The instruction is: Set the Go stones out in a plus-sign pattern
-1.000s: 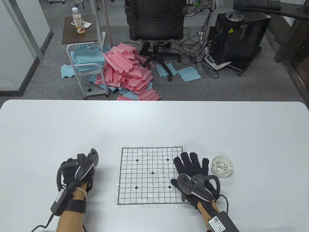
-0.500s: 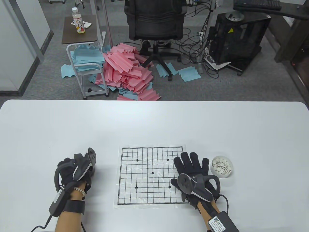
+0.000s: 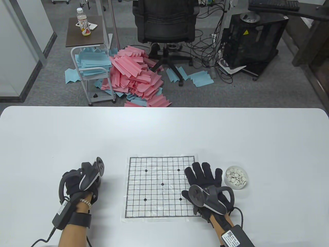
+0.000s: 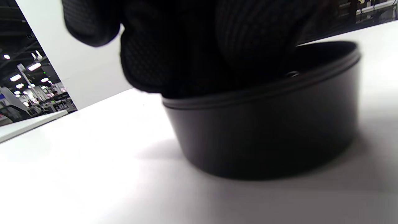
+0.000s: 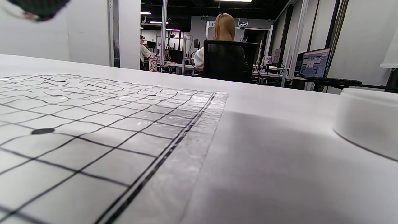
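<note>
Our right hand [image 3: 205, 180] lay flat, grip released, on the printed grid sheet [image 3: 160, 186]. Our left hand [image 3: 79, 180] reached into a round black plastic bowl [image 4: 264, 124]; we could not tell its grip.

Upper frame, beyond the white table [image 3: 164, 128]: black office chair [image 3: 165, 23], pink and blue paper heap [image 3: 133, 74] (spilling across grey carpet), bottle [image 3: 83, 21] on side table [image 3: 83, 32], black computer tower [image 3: 253, 41] at right.
</note>
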